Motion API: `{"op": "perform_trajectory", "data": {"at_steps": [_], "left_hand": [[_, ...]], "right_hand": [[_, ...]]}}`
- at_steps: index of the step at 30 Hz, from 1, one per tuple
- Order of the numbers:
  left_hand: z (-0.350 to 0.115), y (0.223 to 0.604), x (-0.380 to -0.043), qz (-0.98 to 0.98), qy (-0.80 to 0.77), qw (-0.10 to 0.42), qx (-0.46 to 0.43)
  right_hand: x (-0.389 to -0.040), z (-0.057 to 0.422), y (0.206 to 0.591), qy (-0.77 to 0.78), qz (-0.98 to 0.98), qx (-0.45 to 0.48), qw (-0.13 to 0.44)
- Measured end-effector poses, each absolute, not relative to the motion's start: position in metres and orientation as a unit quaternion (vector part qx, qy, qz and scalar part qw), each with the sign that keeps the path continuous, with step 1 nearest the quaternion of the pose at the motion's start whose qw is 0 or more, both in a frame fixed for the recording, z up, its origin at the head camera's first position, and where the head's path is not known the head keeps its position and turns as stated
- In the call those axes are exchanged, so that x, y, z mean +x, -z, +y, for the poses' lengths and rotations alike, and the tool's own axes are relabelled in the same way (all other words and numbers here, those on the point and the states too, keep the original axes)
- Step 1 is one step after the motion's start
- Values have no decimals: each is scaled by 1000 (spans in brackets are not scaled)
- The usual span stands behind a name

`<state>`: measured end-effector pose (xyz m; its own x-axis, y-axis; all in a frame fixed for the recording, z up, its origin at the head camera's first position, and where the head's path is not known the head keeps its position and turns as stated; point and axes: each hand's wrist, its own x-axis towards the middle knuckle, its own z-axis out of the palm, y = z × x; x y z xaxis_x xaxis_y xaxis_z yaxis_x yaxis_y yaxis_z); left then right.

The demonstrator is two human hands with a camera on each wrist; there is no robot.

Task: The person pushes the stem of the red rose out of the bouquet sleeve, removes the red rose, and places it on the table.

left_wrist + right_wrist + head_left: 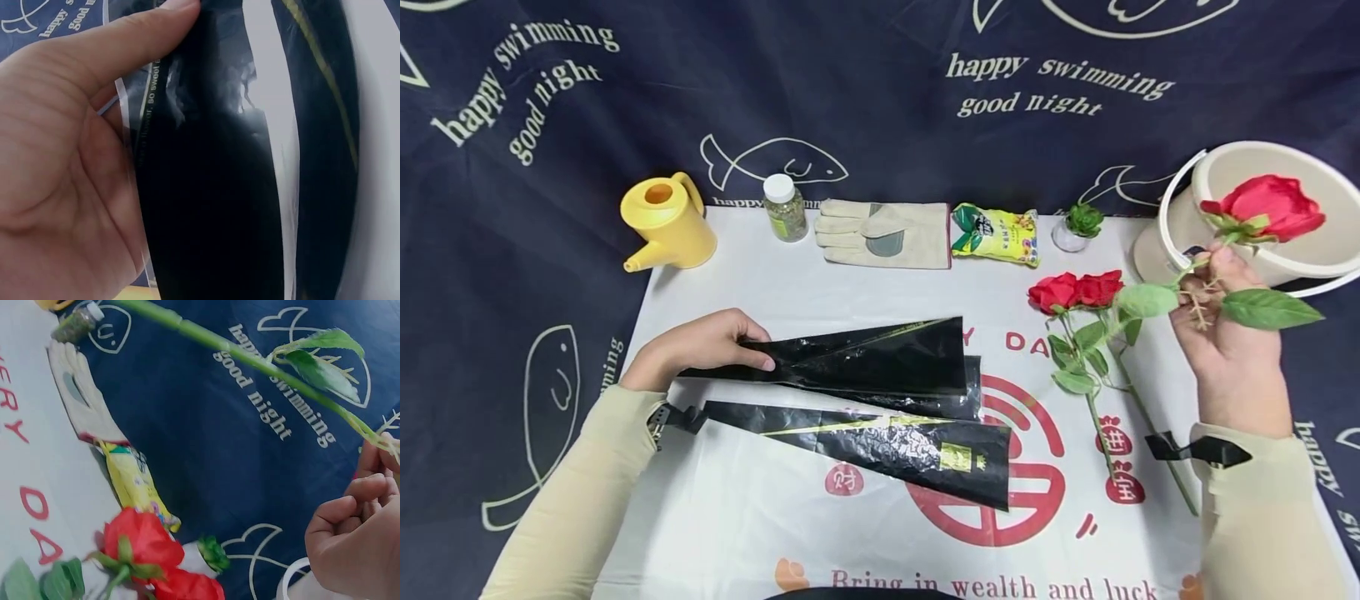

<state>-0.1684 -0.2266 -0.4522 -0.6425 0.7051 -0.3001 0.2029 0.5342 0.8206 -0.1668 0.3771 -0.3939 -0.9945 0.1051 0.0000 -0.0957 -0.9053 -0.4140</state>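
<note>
My left hand (711,343) grips the narrow end of a black flower wrapping sleeve (872,360), thumb on top. In the left wrist view, the thumb lies along the clear edge of the glossy sleeve (206,187). A second black sleeve (958,404) shows partly from beneath it, and another, with gold print (895,446), lies nearer the front. My right hand (1236,350) pinches a red rose (1273,208) by its stem just below the bloom, raised before the bucket. Its green stem (237,355) stretches across the right wrist view. Two more red roses (1054,293) lie on the table.
A cream bucket (1165,225) stands at the back right. Along the back edge are a yellow watering can (681,233), a white-capped jar (786,212), work gloves (917,237), a yellow packet (1003,237) and a small potted plant (1075,229). A dark printed cloth (880,92) hangs behind.
</note>
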Motion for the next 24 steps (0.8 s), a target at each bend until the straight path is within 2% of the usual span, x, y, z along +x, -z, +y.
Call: {"op": "perform_trajectory", "data": {"at_steps": [3,6,11,17,20,24], "left_hand": [[-229,452,-167,814,-395,325,274],[-227,452,-166,813,-397,331,268],[-220,446,-163,814,-399,332,260],[-209,427,-156,807,-408,335,265],[-207,425,-156,806,-407,334,269],[-209,435,-159,807,-403,335,272]], "right_hand": [[-166,376,397,-961,-273,-12,34],[-164,370,400,-923,-384,-22,-14],[-165,348,409,-786,-611,-58,-77],[-176,324,433,-646,-748,-88,-127],[-182,316,449,-568,-808,-74,-135],[-189,308,468,-453,-884,-29,-111]]}}
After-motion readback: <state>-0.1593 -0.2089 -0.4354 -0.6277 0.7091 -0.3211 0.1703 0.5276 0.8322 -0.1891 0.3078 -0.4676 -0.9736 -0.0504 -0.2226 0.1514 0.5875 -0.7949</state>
